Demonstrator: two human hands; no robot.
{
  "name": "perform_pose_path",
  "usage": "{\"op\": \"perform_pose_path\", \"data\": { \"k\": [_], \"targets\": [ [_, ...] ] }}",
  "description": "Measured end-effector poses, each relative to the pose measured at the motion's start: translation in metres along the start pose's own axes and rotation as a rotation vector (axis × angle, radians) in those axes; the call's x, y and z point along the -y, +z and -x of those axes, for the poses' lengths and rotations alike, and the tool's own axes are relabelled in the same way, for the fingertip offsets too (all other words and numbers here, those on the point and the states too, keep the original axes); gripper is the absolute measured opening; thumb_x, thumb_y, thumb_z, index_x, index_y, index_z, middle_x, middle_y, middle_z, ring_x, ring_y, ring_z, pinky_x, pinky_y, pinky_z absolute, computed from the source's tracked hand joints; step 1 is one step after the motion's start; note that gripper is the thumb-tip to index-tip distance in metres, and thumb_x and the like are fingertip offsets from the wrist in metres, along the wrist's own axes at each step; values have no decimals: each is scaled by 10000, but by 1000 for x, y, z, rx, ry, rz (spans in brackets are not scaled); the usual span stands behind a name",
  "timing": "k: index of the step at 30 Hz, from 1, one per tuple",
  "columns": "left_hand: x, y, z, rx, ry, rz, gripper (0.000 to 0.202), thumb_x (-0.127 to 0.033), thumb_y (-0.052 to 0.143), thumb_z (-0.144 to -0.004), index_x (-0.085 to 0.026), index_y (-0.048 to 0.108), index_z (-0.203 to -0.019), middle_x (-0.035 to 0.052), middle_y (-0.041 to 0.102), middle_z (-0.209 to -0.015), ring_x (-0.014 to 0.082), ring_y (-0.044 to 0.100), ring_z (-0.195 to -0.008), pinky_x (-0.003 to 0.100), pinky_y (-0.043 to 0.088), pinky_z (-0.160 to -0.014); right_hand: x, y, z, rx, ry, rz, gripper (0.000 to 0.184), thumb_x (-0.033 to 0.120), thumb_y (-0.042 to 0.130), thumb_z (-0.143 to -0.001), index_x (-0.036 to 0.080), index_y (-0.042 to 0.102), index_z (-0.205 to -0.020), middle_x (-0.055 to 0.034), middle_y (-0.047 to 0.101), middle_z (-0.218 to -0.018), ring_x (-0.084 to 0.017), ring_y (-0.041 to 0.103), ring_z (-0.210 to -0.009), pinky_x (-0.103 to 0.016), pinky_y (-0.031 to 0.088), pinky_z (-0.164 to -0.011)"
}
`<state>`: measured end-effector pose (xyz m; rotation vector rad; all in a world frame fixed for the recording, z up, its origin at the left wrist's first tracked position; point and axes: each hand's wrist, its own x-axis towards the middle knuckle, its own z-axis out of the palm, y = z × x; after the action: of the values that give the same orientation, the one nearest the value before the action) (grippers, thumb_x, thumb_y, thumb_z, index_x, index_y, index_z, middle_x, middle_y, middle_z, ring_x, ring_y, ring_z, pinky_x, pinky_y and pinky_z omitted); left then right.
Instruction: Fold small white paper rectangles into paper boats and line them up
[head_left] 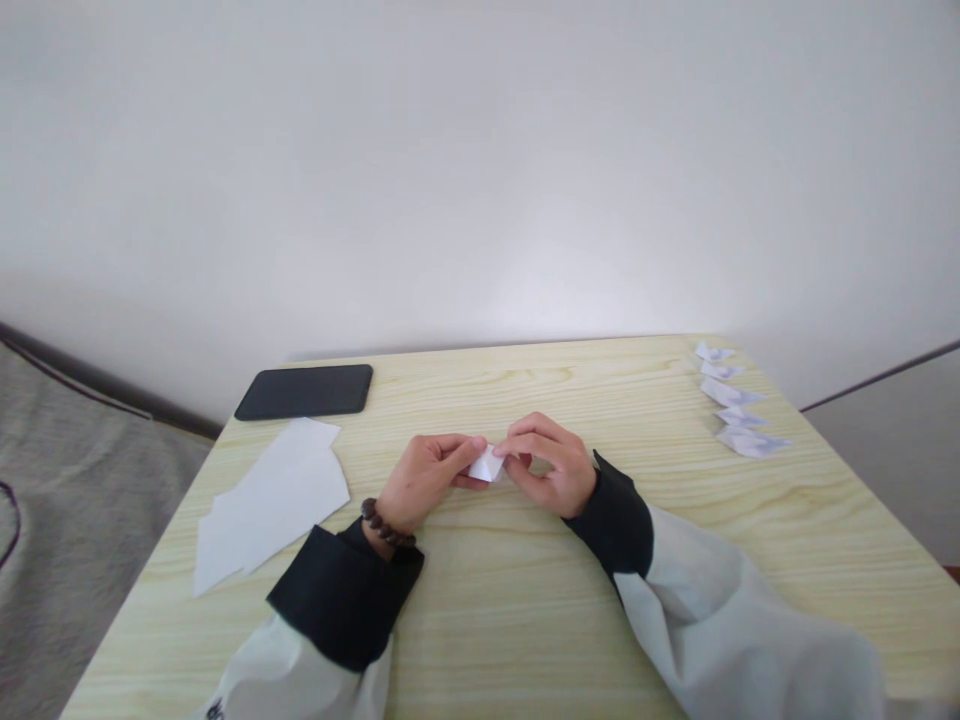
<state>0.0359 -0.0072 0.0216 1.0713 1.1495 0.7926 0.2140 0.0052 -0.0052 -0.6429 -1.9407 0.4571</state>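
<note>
A plain pale wall [480, 150] rises behind a light wood-grain table [525, 600]. Loose white sheets [270, 500] lie flat near its left edge, a glossy black phone [306, 391] at the far left corner, a row of small folded paper figures [735, 405] along the right edge. Mid-table, left hand [424, 480] and right hand [544, 462] pinch one small folded white paper [486, 464] between fingertips — both closed on it.

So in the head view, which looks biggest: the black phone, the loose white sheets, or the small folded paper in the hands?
1. loose white sheets
2. black phone, though it lies farther away, so unsure
3. small folded paper, pinched between left hand and right hand
</note>
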Motion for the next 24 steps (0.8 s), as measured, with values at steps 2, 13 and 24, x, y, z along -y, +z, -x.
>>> {"op": "perform_pose_path", "data": {
  "k": [2,13,24],
  "targets": [
    [0,0,0,0,-2,4,320,-448,681,-691,-132,721,-725,2,653,-662,132,597,-636,267,563,-643,2,-2,-1,-4,7,-20,160,119,500,-795,195,632,-844,-49,586,-796,-107,531,-597,-243,477,-551],
    [4,-3,-3,0,29,-15,266,-406,677,-710,-162,741,-795,17,711,-730,145,638,-670,236,548,-629,1,-5,0,149,227,-116,170,141,522,-744,162,575,-904,-1,572,-684,-105,509,-597,-242,435,-599],
    [0,1,1,-23,16,-19,307,-433,668,-705,-145,740,-786,15,710,-710,137,636,-670,215,533,-641,-2,-3,1,62,112,55,89,146,546,-795,187,615,-833,61,419,-522,-80,425,-483,-204,368,-514]
  ]
}}
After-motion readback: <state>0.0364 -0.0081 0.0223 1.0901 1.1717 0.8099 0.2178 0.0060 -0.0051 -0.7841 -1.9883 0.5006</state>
